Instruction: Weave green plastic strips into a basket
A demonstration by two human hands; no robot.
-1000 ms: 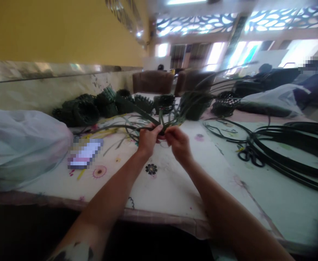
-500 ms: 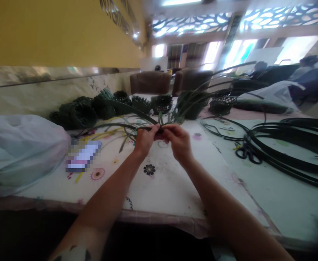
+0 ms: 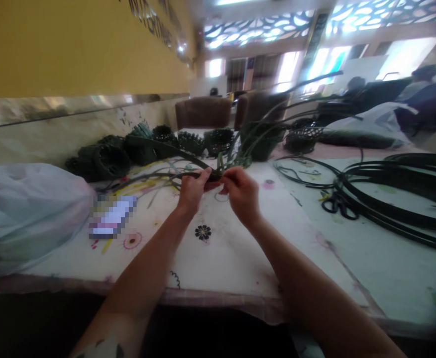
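Note:
Over the middle of the table, several dark green flat strips (image 3: 176,151) fan out from between my hands. My left hand (image 3: 193,191) is closed on them, its thumb pressed along the top where they meet. Close beside it, my right hand (image 3: 243,194) pinches with curled fingers at the right end of the same strips. What exactly sits between those right fingertips is too small and blurred to make out. Loose strip ends spread to the left and up toward the back right.
Dark green woven baskets (image 3: 111,156) line the back of the table (image 3: 225,268). To the left are a white plastic bag (image 3: 27,214) and a blurred-out phone (image 3: 114,217). Black-handled scissors (image 3: 339,206) lie beside a large coil of strip (image 3: 400,199). Other people sit far back right.
My hands have drawn slightly apart at the strips, and the right hand's fingers are more curled. The camera view has shifted a little. Baskets, scissors and coil stay put.

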